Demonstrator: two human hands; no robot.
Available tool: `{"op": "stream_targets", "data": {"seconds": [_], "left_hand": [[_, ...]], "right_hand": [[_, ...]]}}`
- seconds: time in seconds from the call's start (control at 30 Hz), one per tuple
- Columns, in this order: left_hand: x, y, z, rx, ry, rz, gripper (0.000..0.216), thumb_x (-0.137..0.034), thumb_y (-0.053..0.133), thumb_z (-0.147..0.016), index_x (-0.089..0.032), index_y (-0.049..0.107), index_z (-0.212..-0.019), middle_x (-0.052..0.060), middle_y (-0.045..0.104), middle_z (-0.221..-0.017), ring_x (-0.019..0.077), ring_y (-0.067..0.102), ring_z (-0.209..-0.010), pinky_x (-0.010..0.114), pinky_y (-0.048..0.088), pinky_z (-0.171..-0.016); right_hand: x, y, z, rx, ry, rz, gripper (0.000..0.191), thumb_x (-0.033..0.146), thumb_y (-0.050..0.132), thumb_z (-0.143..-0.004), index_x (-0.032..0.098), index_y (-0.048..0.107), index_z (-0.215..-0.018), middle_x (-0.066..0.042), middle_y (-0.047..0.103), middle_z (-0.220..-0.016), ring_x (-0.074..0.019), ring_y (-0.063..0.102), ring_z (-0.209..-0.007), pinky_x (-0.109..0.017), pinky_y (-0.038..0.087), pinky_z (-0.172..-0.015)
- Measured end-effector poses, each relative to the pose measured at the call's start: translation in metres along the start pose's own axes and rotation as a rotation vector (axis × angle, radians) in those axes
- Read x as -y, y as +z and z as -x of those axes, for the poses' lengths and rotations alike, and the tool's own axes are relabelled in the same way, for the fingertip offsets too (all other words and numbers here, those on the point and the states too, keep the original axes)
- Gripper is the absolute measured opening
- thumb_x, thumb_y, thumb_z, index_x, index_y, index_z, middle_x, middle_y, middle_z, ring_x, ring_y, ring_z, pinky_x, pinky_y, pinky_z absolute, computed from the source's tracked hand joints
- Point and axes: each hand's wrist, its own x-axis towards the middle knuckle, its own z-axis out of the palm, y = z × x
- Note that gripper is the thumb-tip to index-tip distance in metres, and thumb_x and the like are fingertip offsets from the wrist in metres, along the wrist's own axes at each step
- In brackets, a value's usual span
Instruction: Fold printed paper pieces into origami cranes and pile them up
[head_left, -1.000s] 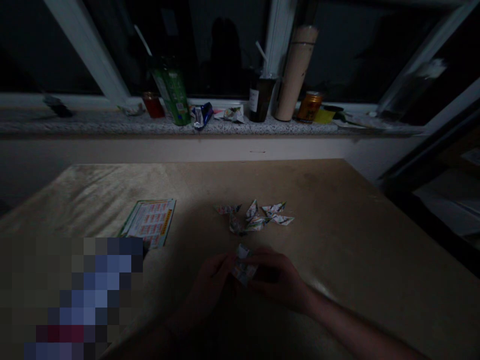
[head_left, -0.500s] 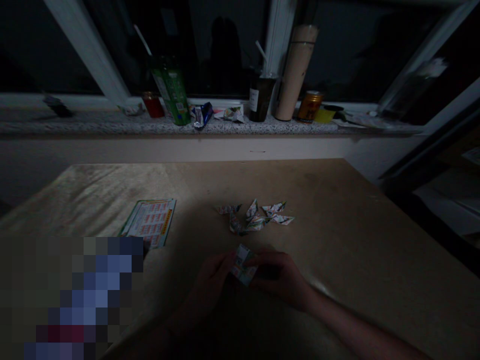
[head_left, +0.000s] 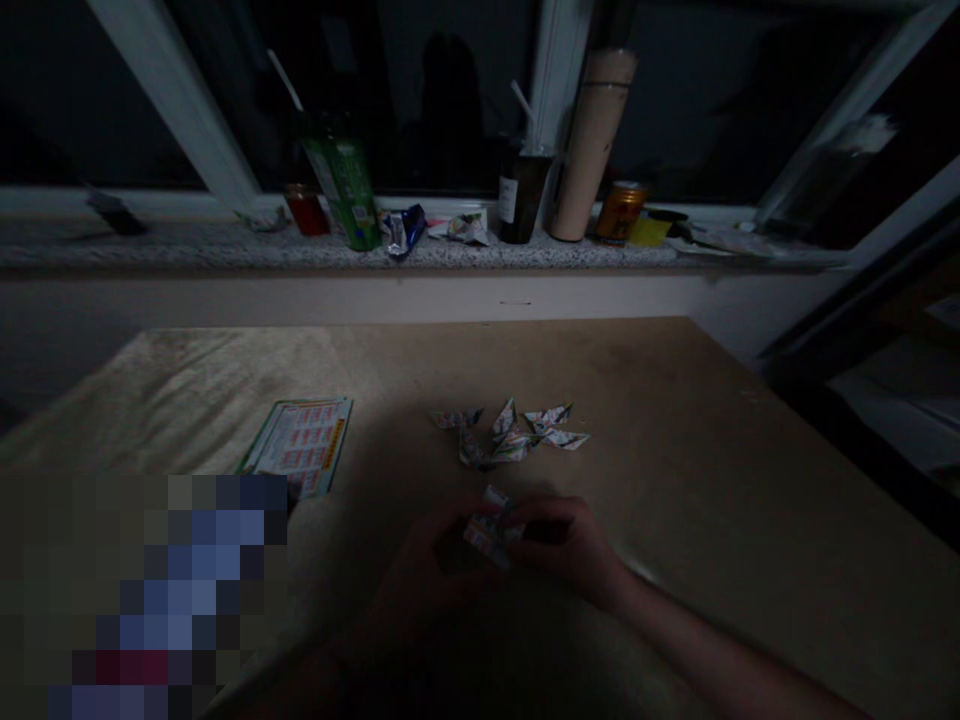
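Between my two hands, just above the table, is a small folded paper piece (head_left: 486, 540) with coloured print. My left hand (head_left: 431, 555) grips its left and lower side, with much of that hand lost in shadow. From the right, my right hand (head_left: 566, 545) pinches the paper between thumb and forefinger. Just beyond my hands lie several printed-paper origami pieces with pointed ends: one at the left (head_left: 470, 440), one in the middle (head_left: 511, 435) and one at the right (head_left: 556, 427).
A stack of printed sheets (head_left: 304, 440) lies on the table (head_left: 675, 430) at the left, beside a blurred-out area. Along the stone windowsill (head_left: 442, 257) stand a green bottle (head_left: 349, 190), a dark cup with a straw (head_left: 521, 200), a tall tumbler (head_left: 592, 150) and a gold can (head_left: 619, 213).
The paper in my hands has turned and its folds stand differently, no longer a flat square. My left thumb has moved down beneath it. The pieces on the table have stayed put.
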Motion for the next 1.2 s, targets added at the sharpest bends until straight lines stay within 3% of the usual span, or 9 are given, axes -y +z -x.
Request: {"op": "stream_targets", "data": {"seconds": [0.2, 0.4, 0.57, 0.73, 1.2], "left_hand": [[-0.007, 0.002, 0.001, -0.024, -0.041, -0.051, 0.053, -0.018, 0.078, -0.059, -0.021, 0.061, -0.11, 0.005, 0.065, -0.11, 0.0259, 0.058, -0.102, 0.033, 0.045, -0.089], [-0.007, 0.001, -0.002, -0.027, -0.067, -0.05, 0.046, -0.016, 0.073, -0.064, -0.021, 0.062, -0.108, 0.004, 0.067, -0.106, 0.0243, 0.061, -0.098, 0.031, 0.047, -0.085], [-0.007, 0.0, -0.002, -0.008, -0.071, -0.03, 0.042, -0.019, 0.071, -0.068, -0.02, 0.061, -0.109, 0.006, 0.066, -0.109, 0.0255, 0.06, -0.1, 0.035, 0.046, -0.088], [-0.008, 0.0, -0.001, -0.005, -0.05, -0.049, 0.043, -0.02, 0.072, -0.067, -0.02, 0.062, -0.109, 0.007, 0.064, -0.112, 0.0267, 0.057, -0.104, 0.037, 0.042, -0.092], [-0.014, -0.001, -0.002, 0.008, -0.033, -0.083, 0.027, -0.024, 0.068, -0.071, -0.022, 0.07, -0.098, 0.002, 0.071, -0.097, 0.0235, 0.063, -0.093, 0.031, 0.046, -0.084]], "right_hand": [[0.0, -0.002, 0.001, 0.036, 0.018, -0.047, 0.02, 0.021, 0.075, -0.066, 0.023, 0.071, -0.086, -0.004, 0.069, -0.089, -0.0161, 0.064, -0.078, -0.025, 0.05, -0.065], [0.0, -0.003, 0.003, 0.083, 0.07, -0.158, 0.032, 0.025, 0.075, -0.067, 0.024, 0.068, -0.098, -0.003, 0.07, -0.092, -0.0173, 0.066, -0.084, -0.029, 0.051, -0.075], [0.001, -0.001, 0.003, 0.043, 0.09, -0.119, 0.029, 0.029, 0.076, -0.065, 0.023, 0.07, -0.092, -0.003, 0.071, -0.085, -0.0176, 0.067, -0.078, -0.029, 0.053, -0.071], [0.005, -0.001, 0.002, 0.037, 0.05, -0.095, 0.026, 0.031, 0.076, -0.065, 0.022, 0.071, -0.089, -0.005, 0.071, -0.09, -0.0192, 0.066, -0.082, -0.031, 0.054, -0.073], [0.003, -0.002, 0.001, 0.07, -0.007, -0.128, 0.019, 0.026, 0.075, -0.068, 0.023, 0.071, -0.086, -0.002, 0.071, -0.086, -0.0157, 0.065, -0.079, -0.026, 0.052, -0.071]]}}
